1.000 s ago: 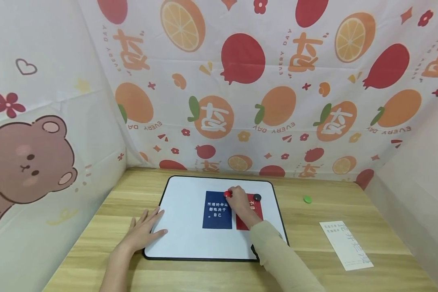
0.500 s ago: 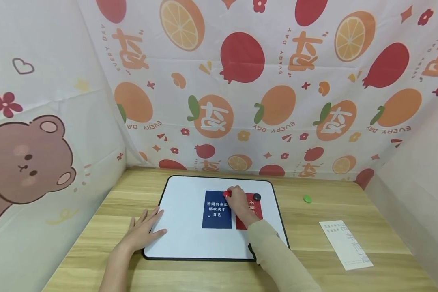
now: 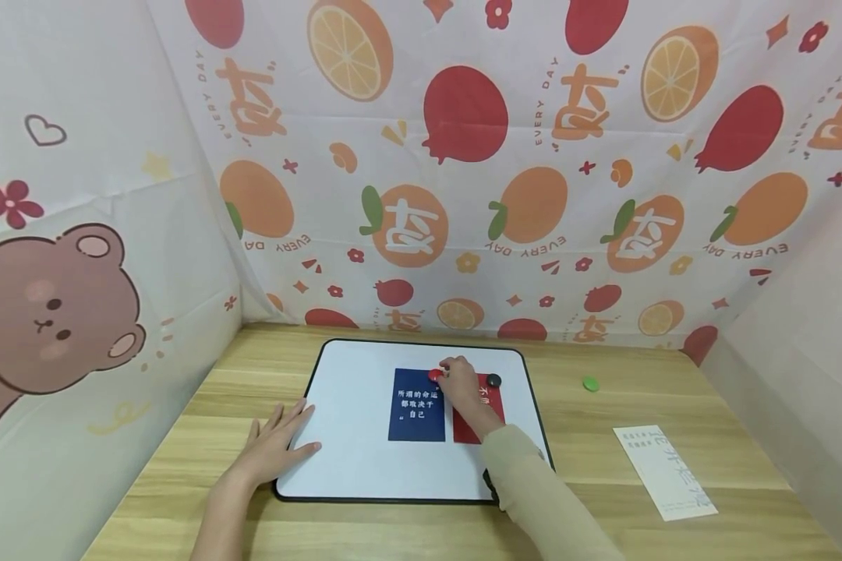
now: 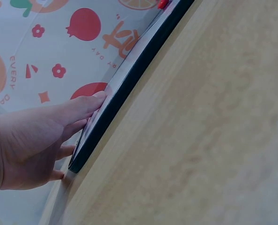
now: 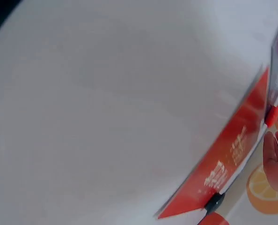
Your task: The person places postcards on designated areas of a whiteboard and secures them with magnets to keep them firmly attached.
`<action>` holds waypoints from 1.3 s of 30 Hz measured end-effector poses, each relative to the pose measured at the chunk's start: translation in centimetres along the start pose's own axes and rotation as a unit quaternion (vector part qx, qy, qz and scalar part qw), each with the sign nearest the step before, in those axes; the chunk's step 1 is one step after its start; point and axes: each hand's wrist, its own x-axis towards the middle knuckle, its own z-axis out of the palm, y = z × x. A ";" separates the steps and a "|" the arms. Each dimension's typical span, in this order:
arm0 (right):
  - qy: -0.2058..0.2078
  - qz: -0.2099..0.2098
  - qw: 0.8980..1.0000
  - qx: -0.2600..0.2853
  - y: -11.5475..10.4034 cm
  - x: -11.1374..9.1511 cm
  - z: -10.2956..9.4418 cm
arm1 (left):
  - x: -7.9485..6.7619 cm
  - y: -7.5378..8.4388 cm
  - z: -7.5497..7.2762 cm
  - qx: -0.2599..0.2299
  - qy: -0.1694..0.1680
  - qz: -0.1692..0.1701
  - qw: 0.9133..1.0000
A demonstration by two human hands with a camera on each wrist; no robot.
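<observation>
A whiteboard [image 3: 351, 436] with a black frame lies on the wooden table. My left hand [image 3: 275, 446] rests spread over its left edge, fingers straight and thumb on the white surface; the left wrist view shows this hand [image 4: 40, 136] at the board's corner. On the board lie a blue card [image 3: 414, 425] with white writing and, right of it, a red card [image 3: 468, 431]. A red round magnet [image 3: 435, 375] sits at the blue card's top right corner. My right hand [image 3: 465, 389] is right beside it, thumb and forefinger parted. A black magnet [image 3: 494, 380] sits on the red card's top.
A green magnet [image 3: 590, 383] lies on the table [image 3: 575, 444] to the right of the board. Nearer the front right is a white card [image 3: 665, 473] with handwriting. Fruit-printed cloth [image 3: 533, 273] hangs behind the table, and a bear-printed cloth [image 3: 175, 257] hangs at the left.
My right thumb and forefinger have loosened and parted at the red magnet, which stays on the blue card's corner. My left hand has kept its place on the board.
</observation>
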 end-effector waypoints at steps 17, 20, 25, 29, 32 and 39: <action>0.044 -0.077 0.988 0.124 0.6 -2.7 -9.1 | -0.1 0.0 0.2 -0.001 -0.016 -0.011 1.000; 0.050 -0.084 0.985 0.141 0.7 -4.0 -10.6 | 0.0 0.0 0.1 0.001 -0.011 -0.008 1.000; 0.065 -0.107 0.981 0.146 0.9 -6.0 -12.4 | 0.0 0.0 0.1 0.002 -0.005 -0.003 1.000; 0.088 -0.113 0.980 0.138 1.1 -7.5 -13.6 | 0.1 0.0 0.2 0.001 -0.005 0.002 1.000; 0.096 -0.105 0.981 0.132 1.2 -8.3 -14.2 | 0.1 -0.1 0.2 0.004 -0.002 0.002 1.000; 0.106 -0.089 0.979 0.150 1.8 -9.4 -15.4 | 0.1 -0.4 0.3 0.002 -0.001 0.006 1.000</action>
